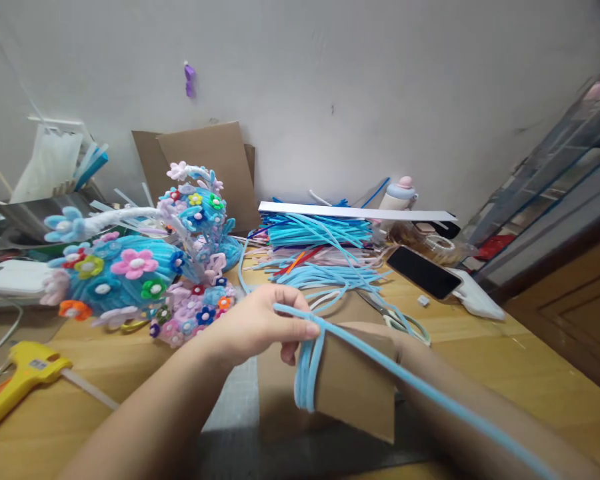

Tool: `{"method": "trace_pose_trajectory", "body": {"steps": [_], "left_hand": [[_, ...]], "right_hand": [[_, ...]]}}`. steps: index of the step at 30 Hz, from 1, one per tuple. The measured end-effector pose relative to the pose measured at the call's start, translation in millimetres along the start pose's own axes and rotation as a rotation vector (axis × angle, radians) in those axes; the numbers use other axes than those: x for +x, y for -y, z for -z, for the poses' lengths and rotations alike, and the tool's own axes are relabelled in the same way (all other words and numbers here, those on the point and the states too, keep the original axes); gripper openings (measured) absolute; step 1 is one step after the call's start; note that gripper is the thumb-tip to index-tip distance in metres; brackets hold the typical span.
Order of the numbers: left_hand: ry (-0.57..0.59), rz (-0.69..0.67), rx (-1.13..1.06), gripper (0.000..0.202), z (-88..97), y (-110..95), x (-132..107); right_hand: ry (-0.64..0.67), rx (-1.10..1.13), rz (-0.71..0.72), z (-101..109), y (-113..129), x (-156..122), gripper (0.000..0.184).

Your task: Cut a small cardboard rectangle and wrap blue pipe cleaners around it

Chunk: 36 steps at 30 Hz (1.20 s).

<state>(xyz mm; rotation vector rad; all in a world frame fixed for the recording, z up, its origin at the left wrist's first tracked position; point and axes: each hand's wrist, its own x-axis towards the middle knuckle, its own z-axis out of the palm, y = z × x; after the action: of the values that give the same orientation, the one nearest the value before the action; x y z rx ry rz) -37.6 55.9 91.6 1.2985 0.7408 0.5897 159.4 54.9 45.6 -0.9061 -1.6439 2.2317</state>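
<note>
My left hand [267,323] is closed, pinching a light blue pipe cleaner [370,350] against the top edge of a piece of brown cardboard [357,387]. Several turns of the same fuzzy blue stem wrap around the cardboard's left end. From the pinch, one long length slants down to the lower right, passing in front of my right forearm [460,400]. My right hand [380,331] reaches behind the cardboard; its fingers are hidden, so its grip does not show.
Fuzzy flower arrangements [135,263] stand at left, near a yellow glue gun [35,370]. Piled pipe cleaners [320,233] lie at the back under a white strip [350,211]. Scissors [405,323], a phone [424,272] and a bottle [399,195] are at right.
</note>
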Motion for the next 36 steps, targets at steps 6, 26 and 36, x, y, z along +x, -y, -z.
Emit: {"method": "trace_pose_trajectory", "body": {"steps": [6, 26, 36], "left_hand": [[0.144, 0.144, 0.284, 0.015, -10.3, 5.5, -0.2], [-0.505, -0.168, 0.540, 0.017, -6.1, 21.1, 16.0], [-0.708, -0.315, 0.084, 0.021, -5.4, 9.2, 14.6]], "right_hand": [[0.141, 0.204, -0.252, 13.0, 22.0, -7.0, 0.018], [-0.808, -1.351, 0.177, -32.8, 27.7, -22.4, 0.022], [-1.005, -1.169, 0.386, -41.3, 12.9, -9.9, 0.022]]}}
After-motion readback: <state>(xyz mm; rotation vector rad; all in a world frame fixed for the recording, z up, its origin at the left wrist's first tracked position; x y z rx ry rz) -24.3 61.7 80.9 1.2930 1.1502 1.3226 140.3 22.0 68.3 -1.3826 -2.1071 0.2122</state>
